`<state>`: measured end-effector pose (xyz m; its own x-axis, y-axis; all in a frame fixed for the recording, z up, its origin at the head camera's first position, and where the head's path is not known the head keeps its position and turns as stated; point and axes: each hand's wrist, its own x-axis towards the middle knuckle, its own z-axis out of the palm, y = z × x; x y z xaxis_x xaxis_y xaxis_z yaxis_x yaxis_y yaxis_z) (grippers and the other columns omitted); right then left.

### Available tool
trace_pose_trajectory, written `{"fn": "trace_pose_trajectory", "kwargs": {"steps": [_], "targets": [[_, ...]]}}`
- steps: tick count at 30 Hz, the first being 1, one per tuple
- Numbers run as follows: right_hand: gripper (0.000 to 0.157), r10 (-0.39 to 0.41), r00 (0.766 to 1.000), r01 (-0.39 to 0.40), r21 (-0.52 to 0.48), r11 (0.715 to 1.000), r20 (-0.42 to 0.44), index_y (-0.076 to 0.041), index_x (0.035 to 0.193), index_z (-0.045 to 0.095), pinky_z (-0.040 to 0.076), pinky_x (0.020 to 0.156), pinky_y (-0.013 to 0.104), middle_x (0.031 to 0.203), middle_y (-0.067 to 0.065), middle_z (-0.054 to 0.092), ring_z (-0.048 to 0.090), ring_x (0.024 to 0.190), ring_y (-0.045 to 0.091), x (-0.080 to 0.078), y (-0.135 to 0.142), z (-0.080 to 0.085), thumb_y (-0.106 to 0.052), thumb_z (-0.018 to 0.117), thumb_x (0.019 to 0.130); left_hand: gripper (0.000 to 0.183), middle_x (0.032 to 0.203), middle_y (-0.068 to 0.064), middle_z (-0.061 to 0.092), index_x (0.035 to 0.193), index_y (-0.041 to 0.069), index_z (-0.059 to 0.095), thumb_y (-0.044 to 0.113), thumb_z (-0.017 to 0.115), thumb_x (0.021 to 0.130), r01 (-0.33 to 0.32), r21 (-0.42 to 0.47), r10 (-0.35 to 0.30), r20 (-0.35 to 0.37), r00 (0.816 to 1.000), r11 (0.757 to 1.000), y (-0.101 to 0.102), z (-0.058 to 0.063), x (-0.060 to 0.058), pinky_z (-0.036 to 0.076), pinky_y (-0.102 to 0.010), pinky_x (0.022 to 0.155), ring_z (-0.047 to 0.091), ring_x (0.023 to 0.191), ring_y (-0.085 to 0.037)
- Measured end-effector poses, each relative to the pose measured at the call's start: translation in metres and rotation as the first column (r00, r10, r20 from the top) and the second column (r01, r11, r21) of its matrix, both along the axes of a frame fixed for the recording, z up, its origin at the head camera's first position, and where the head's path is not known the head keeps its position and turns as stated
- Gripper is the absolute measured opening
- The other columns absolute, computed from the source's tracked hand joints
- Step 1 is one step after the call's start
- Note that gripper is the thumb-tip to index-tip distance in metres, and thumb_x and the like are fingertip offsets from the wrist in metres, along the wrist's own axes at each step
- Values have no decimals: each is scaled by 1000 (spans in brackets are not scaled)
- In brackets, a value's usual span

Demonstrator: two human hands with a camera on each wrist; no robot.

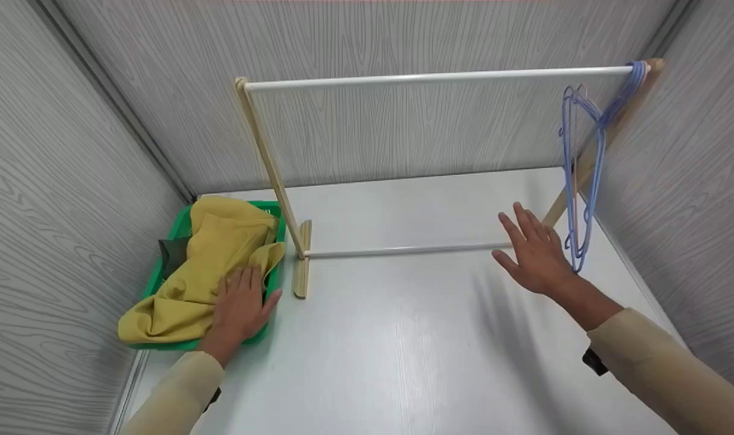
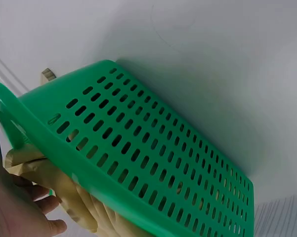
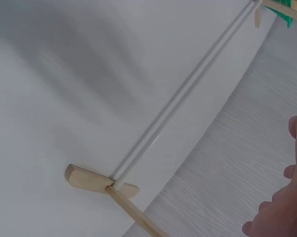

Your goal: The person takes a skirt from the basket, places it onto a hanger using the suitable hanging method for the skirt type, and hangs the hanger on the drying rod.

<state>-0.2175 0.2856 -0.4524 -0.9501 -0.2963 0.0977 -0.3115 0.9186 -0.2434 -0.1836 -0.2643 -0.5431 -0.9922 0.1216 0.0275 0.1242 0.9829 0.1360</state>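
Observation:
In the head view my left hand (image 1: 240, 305) rests on yellow cloth (image 1: 212, 254), its fingers extended. The cloth is heaped in a green basket (image 1: 275, 208) on the left, with a dark cloth (image 1: 174, 254) beside it. The left wrist view shows the basket's slotted side (image 2: 138, 143) and the hand (image 2: 24, 207) next to the cloth. My right hand (image 1: 534, 257) is raised with its fingers spread and holds nothing. Just right of it, blue-purple hangers (image 1: 597, 163) hang from the right end of a white rail (image 1: 439, 77).
The rail joins two wooden rack uprights, the left one (image 1: 270, 163) beside the basket. A lower white bar (image 1: 403, 249) runs between the feet, near the table surface (image 1: 397, 338). Grey wood-grain panels (image 1: 403, 133) enclose the table at the back and sides.

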Motion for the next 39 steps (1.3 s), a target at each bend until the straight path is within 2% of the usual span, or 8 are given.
{"fn": "trace_pose_trajectory", "kwargs": {"steps": [4, 11, 17, 21, 27, 34, 39], "targets": [[72, -4, 1000, 4, -21, 1000, 14, -8, 159, 17, 8, 114, 68, 167, 21, 2, 6, 152, 44, -2, -3, 8, -39, 50, 103, 74, 153, -30, 36, 150, -9, 30, 47, 43, 104, -27, -3, 27, 11, 1000, 1000, 3, -2, -3, 14, -65, 117, 32, 141, -47], [71, -8, 999, 6, -47, 999, -51, -7, 158, 20, 10, 112, 71, 166, 21, 4, 8, 152, 43, -6, -9, 18, -39, 51, 103, 62, 135, -33, 51, 139, -11, 41, 41, 40, 106, -92, 29, 92, -12, 996, 995, 4, -8, -5, 22, -63, 112, 44, 128, -49], [70, -27, 996, 23, -52, 998, -85, -7, 158, 22, 9, 113, 70, 166, 22, 4, 7, 152, 44, -11, -3, 34, -37, 52, 102, 54, 129, -32, 54, 129, -11, 49, 37, 40, 105, -100, 24, 101, -24, 995, 995, 5, -12, -9, 25, -63, 111, 46, 125, -49], [69, -43, 995, 41, -27, 999, -86, -6, 157, 22, 8, 114, 69, 165, 23, 4, 7, 151, 45, -16, 6, 49, -38, 50, 102, 49, 119, -30, 58, 120, -10, 54, 35, 42, 105, -112, 52, 115, -65, 991, 992, 3, -14, -11, 31, -62, 107, 52, 117, -47], [68, -56, 995, 56, -2, 998, -82, -6, 157, 22, 4, 115, 69, 166, 22, 1, 6, 151, 45, -24, 18, 75, -39, 48, 104, 40, 99, -26, 59, 101, -6, 55, 32, 42, 105, -121, 104, 134, -132, 982, 987, 3, -15, -13, 40, -59, 91, 55, 100, -45], [70, -112, 989, 116, 35, 993, -93, -10, 159, 18, -1, 117, 65, 167, 17, -6, 0, 153, 42, -39, 20, 112, -43, 46, 103, 38, 104, -27, 57, 104, -8, 55, 26, 38, 106, -148, 122, 159, -82, 984, 981, 1, -12, -15, 40, -59, 88, 53, 102, -44], [71, -137, 979, 143, 31, 989, -150, -11, 159, 16, 0, 119, 63, 168, 16, -5, 0, 154, 40, -50, 17, 133, -40, 47, 103, 37, 104, -28, 57, 105, -9, 55, 24, 38, 107, -147, 121, 157, -74, 985, 982, -1, -13, -17, 40, -58, 87, 53, 103, -45]]}}
